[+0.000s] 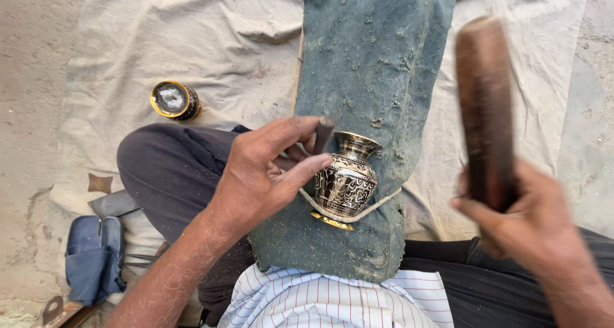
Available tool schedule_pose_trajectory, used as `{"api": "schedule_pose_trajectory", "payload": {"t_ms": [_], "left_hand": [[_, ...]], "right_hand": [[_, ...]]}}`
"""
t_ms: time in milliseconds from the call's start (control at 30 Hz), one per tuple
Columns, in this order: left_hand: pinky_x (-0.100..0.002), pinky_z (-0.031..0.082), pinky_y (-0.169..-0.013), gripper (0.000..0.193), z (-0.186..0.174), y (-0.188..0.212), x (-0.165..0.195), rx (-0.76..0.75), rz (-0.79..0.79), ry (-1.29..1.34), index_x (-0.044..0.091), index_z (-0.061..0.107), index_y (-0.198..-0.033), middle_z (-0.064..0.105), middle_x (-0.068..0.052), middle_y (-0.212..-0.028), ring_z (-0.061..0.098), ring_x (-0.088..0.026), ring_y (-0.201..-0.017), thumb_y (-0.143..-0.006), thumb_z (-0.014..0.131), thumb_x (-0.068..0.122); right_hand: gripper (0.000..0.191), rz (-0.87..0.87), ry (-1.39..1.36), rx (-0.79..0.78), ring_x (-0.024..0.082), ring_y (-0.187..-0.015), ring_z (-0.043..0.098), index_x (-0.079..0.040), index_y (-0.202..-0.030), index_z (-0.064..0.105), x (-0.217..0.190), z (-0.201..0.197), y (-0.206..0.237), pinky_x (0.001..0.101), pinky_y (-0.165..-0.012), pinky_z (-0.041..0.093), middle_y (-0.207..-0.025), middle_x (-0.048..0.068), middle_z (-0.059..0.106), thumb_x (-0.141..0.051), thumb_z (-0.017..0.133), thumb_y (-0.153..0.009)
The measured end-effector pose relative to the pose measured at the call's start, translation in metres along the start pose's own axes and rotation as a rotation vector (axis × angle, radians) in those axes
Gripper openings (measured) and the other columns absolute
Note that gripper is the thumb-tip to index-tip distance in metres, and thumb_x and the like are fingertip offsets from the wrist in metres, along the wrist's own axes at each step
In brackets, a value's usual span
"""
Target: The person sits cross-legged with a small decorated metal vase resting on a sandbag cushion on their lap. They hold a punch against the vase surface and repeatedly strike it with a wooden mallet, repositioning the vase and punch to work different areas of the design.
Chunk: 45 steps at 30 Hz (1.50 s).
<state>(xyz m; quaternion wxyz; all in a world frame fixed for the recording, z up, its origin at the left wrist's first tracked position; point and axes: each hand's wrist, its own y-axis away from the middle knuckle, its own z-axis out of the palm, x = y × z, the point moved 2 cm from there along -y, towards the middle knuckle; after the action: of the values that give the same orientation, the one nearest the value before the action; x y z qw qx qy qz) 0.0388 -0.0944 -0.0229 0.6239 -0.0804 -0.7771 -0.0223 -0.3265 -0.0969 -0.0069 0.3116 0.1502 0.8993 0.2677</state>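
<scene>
A small engraved brass vase (346, 177) with dark patterning lies on a dusty green cloth pad (371, 65), held down by a rope loop (371, 206) across its lower part. My left hand (259, 171) pinches a short dark metal chisel (323, 133) whose tip meets the vase's neck. Over at the right, my right hand (524, 222) grips a brown wooden mallet (485, 104), which stands raised and is blurred by motion.
A second small brass pot (174, 100) lies on the beige sheet (211, 40) at the left. A blue folded pouch (94, 257) and metal scraps (101, 183) sit at the lower left. My legs in dark trousers (169, 168) flank the pad.
</scene>
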Motion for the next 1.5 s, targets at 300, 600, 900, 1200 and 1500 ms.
{"api": "schedule_pose_trajectory", "payload": {"t_ms": [300, 600, 900, 1200, 1500], "left_hand": [[-0.021, 0.055, -0.058, 0.046, 0.002, 0.010, -0.012, -0.109, -0.205, -0.042, 0.006, 0.071, -0.124, 0.076, -0.003, -0.096, 0.067, -0.006, -0.074, -0.081, 0.084, 0.013], [-0.027, 0.064, -0.064, 0.041, 0.013, 0.005, 0.015, -0.106, -0.059, -0.181, 0.006, 0.072, -0.120, 0.073, -0.004, -0.097, 0.074, -0.012, -0.080, -0.081, 0.083, 0.015], [-0.022, 0.065, -0.066, 0.044, 0.029, -0.019, 0.033, -0.138, 0.133, -0.119, 0.012, 0.068, -0.129, 0.074, -0.003, -0.098, 0.073, -0.012, -0.081, -0.088, 0.081, 0.020], [-0.038, 0.060, -0.076, 0.049, 0.034, -0.045, 0.043, -0.391, 0.253, -0.332, 0.013, 0.063, -0.135, 0.074, -0.008, -0.094, 0.073, -0.023, -0.084, -0.089, 0.077, 0.021], [-0.037, 0.062, -0.081, 0.050, 0.031, -0.055, 0.038, -0.444, 0.325, -0.207, 0.015, 0.064, -0.134, 0.076, -0.006, -0.106, 0.075, -0.022, -0.091, -0.087, 0.077, 0.019]], "right_hand": [[0.049, -0.126, -0.549, -0.455, 0.019, -0.110, 0.073, -0.002, -0.115, 0.066, -0.048, 0.059, 0.013, 0.0334, -0.082, 0.061, -0.127, 0.020, 0.076, 0.007, 0.077, -0.069], [0.054, -0.044, -0.749, -0.612, 0.026, -0.123, 0.069, 0.000, -0.119, 0.063, -0.044, 0.060, -0.002, 0.0390, -0.095, 0.059, -0.123, 0.020, 0.072, 0.013, 0.072, -0.067], [0.042, 0.018, -0.242, -0.121, 0.030, -0.088, 0.076, 0.002, -0.117, 0.063, -0.027, 0.018, 0.021, 0.0412, -0.075, 0.063, -0.110, 0.021, 0.076, 0.008, 0.077, -0.078], [0.032, 0.444, -1.554, 0.401, 0.029, -0.086, 0.076, -0.002, -0.124, 0.068, 0.066, -0.045, 0.010, 0.0477, -0.064, 0.063, -0.102, 0.017, 0.074, -0.009, 0.046, -0.101], [0.027, 0.374, -1.262, 0.553, 0.026, -0.083, 0.075, -0.002, -0.125, 0.066, 0.077, -0.038, 0.001, 0.0430, -0.066, 0.063, -0.099, 0.016, 0.073, -0.008, 0.054, -0.101]]}}
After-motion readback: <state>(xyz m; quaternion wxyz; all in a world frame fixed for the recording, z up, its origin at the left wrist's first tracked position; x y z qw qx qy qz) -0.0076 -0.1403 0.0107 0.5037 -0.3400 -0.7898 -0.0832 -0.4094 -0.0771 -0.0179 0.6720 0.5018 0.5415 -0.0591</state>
